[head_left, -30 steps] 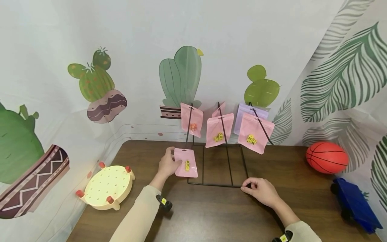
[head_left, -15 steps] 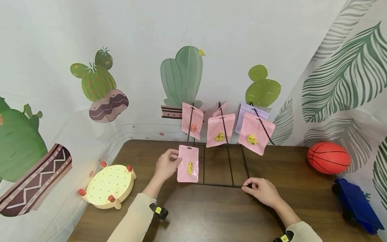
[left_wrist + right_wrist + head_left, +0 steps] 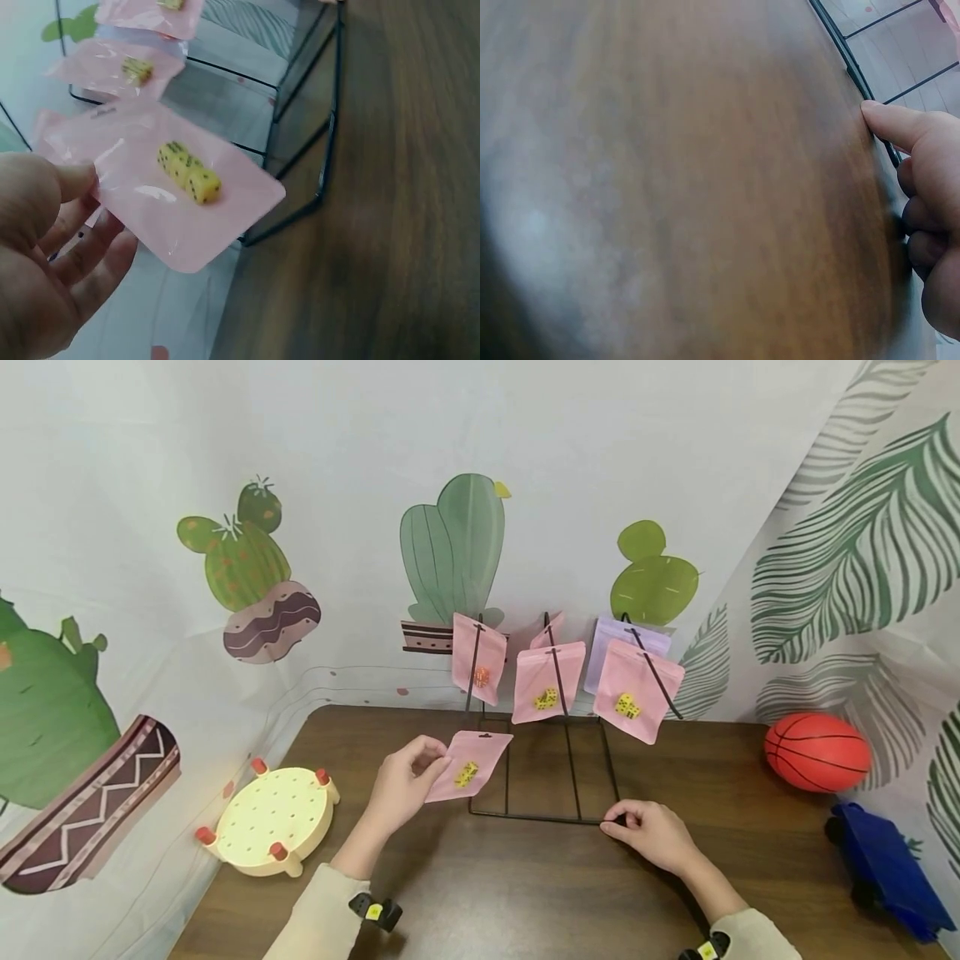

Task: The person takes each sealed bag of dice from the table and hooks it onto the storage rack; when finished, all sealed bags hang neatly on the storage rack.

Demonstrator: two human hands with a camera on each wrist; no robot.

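Observation:
Between thumb and fingers, my left hand [image 3: 401,785] pinches a pink zip bag [image 3: 487,756] by its left edge. Inside it lie several yellow dice [image 3: 187,171] in a row, and the bag's hang hole faces the rack. The bag tilts in front of the left side of a black wire display rack [image 3: 536,817]. My right hand [image 3: 652,837] grips the rack's front right base corner. Pink bags hang on its three hooks: one with orange dice [image 3: 468,652] at left, one with yellow dice [image 3: 534,675] in the middle, another [image 3: 611,672] at right. A lavender bag [image 3: 598,647] hangs behind the right one.
To the left on the brown wooden table [image 3: 525,893] stands a round cream pegboard [image 3: 262,818] with red-tipped posts. At the right are a red toy basketball [image 3: 817,752] and a blue wheeled toy [image 3: 892,872]. A cactus-print cloth [image 3: 352,568] hangs close behind the rack.
My left hand first raised the bag upright, then tipped its top away and toward the right. My right hand stays at the rack corner.

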